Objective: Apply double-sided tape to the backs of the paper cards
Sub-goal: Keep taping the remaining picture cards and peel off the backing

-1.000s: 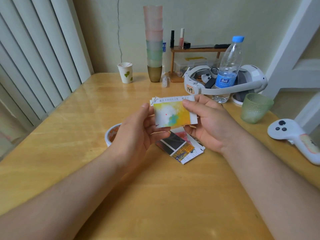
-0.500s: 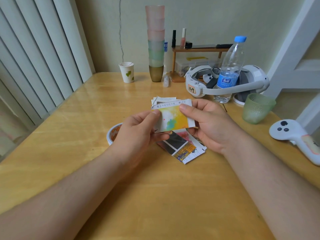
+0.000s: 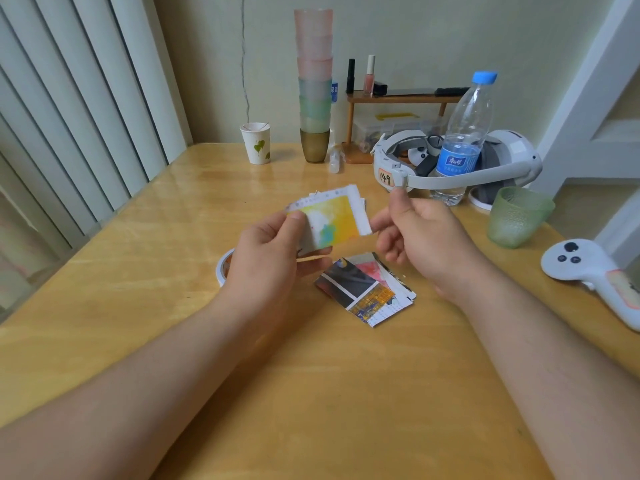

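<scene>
My left hand (image 3: 266,258) pinches a yellow and white paper card (image 3: 332,220) by its left end, printed side up, above the wooden table (image 3: 311,393). My right hand (image 3: 422,237) hangs just right of the card with its fingers loosely curled and holds nothing. Edges of more cards (image 3: 362,201) show behind the held one. A small pile of printed cards (image 3: 367,292) lies on the table below my hands. A roll of tape (image 3: 222,268) lies flat left of the pile, mostly hidden by my left hand.
At the back stand a paper cup (image 3: 257,143), a tall stack of cups (image 3: 314,84) and a small wooden shelf (image 3: 398,98). A water bottle (image 3: 462,140), a white headset (image 3: 460,174), a green cup (image 3: 517,216) and a white controller (image 3: 588,271) crowd the right side.
My right hand has let go of the card's right edge and drawn away to the right. My left hand now holds the card alone, tilted and a little further left.
</scene>
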Demonstrator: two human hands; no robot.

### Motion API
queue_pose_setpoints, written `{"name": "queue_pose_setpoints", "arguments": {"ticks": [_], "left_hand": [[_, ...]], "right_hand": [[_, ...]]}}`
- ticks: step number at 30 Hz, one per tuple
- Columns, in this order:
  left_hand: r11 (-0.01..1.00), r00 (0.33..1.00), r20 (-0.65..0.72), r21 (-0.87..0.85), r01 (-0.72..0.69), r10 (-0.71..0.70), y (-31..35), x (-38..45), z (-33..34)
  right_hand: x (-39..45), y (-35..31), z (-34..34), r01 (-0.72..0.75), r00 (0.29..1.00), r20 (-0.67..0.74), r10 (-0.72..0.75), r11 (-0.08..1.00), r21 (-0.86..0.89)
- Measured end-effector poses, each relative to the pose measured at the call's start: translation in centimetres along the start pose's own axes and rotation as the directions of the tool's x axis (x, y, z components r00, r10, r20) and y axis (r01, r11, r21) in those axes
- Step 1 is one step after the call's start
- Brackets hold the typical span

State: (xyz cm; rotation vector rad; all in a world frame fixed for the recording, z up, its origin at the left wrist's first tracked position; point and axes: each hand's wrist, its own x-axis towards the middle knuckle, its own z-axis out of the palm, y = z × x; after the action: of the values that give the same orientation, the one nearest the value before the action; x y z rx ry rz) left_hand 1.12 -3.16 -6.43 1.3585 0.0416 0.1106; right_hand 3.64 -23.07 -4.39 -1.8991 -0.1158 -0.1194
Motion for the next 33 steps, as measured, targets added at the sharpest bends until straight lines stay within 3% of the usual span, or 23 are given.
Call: {"name": "queue_pose_setpoints", "arguments": {"ticks": [2,4,8,15,20,29,33], "left_hand": [[0.995,0.999,-0.032,-0.099,0.029,-0.032,0.5,0.2,-0.3],[0.994,0.999,-0.045,-0.107,0.009,-0.014,0.6,0.5,-0.6],[0.995,0.999,-0.049,-0.095,-0.017,0.012,0.6,0.5,-0.6],[0.992,0.999,-0.053,-0.128,-0.003,-0.004,1.0,0.0,-0.2],[0.991,0.998,-0.056,-0.131,-0.012,0.004,1.1,-0.1,-0.1],[0.990,0.999,-0.046,-0.138,-0.017,0.011,1.3,-0.3,0.0],[0.990,0.998,-0.057,-0.136,-0.034,0.026,1.3,-0.3,-0.1]], "right_hand": [[-0.1,0.3,-0.2,0.014,0.998,0.067,0.007,0.952,-0.304],[-0.6,0.6,0.1,0.033,0.988,0.139,0.064,0.801,-0.598],[-1.3,0.4,1.1,0.041,0.967,0.194,0.166,0.649,-0.760],[-1.4,0.6,1.5,0.027,0.966,0.203,0.160,0.719,-0.695],[-1.8,-0.1,1.4,0.049,0.969,0.195,0.152,0.654,-0.754],[-1.4,0.4,0.7,0.009,0.957,0.222,0.187,0.744,-0.668],[-0.7,0.9,-0.1,-0.009,0.961,0.230,0.153,0.849,-0.528]]}}
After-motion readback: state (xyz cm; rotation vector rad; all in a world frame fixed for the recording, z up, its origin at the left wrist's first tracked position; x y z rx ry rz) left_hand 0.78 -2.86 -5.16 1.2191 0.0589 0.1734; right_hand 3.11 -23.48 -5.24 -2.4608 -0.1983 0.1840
